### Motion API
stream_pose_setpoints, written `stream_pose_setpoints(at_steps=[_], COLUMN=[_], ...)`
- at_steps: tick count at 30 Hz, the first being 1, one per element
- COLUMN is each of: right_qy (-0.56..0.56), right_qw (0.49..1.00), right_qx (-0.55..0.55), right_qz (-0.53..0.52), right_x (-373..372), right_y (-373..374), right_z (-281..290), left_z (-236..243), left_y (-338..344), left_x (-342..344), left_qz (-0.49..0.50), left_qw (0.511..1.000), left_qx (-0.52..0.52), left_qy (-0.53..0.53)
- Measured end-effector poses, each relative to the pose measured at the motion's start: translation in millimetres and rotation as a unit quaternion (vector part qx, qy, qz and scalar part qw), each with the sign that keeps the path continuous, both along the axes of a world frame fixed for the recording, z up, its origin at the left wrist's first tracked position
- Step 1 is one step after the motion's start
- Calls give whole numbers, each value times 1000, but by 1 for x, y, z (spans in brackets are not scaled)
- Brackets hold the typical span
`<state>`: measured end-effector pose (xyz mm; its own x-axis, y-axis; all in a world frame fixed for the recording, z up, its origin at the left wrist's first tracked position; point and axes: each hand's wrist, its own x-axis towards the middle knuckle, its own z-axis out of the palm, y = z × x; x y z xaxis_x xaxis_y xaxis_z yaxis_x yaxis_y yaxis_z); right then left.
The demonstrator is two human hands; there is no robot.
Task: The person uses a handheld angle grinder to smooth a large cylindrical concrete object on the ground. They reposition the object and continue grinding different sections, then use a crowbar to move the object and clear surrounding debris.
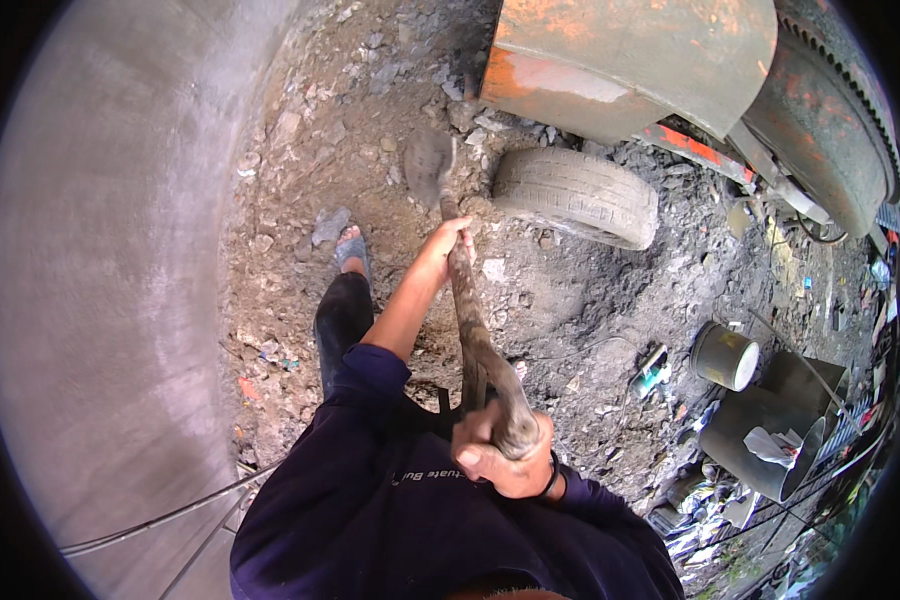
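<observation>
I hold a shovel by its long, crooked wooden handle (478, 335), which slants across the middle of the head view. My left hand (440, 250) is wrapped round the shaft close to the blade. Nearer my body, my right hand (505, 455), with a dark band at the wrist, grips the thick butt end of the handle. The shovel blade (428, 165) is at the far end, slightly blurred, over rough brown soil and rubble (350, 130). Whether the blade touches the soil I cannot tell.
A mud-coated tyre (575, 195) lies right of the blade, below an orange and grey machine (630, 60) with a toothed drum (820, 120). A smooth grey wall (120, 250) curves along the left. A bucket (720, 355), a dark cylindrical container (760, 440) and litter lie at right.
</observation>
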<state>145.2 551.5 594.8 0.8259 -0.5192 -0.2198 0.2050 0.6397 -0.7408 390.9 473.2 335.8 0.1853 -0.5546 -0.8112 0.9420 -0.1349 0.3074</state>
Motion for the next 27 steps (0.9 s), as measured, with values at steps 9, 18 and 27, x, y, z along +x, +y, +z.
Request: stream_pose_setpoints(at_steps=[9,18,27], right_qy=[129,214,193], right_qw=[913,882,867], right_qx=[-381,415,364], right_qz=[-69,-60,-281], right_x=[67,206,306], right_y=[-62,-83,-121], right_z=[-49,-296,-366], left_z=[61,80,222], left_y=[88,129,342], left_x=[0,50,111], left_qz=[-62,-295,107], left_qw=[949,953,949], left_qx=[-279,-57,-190], left_qy=[-136,-30,-227])
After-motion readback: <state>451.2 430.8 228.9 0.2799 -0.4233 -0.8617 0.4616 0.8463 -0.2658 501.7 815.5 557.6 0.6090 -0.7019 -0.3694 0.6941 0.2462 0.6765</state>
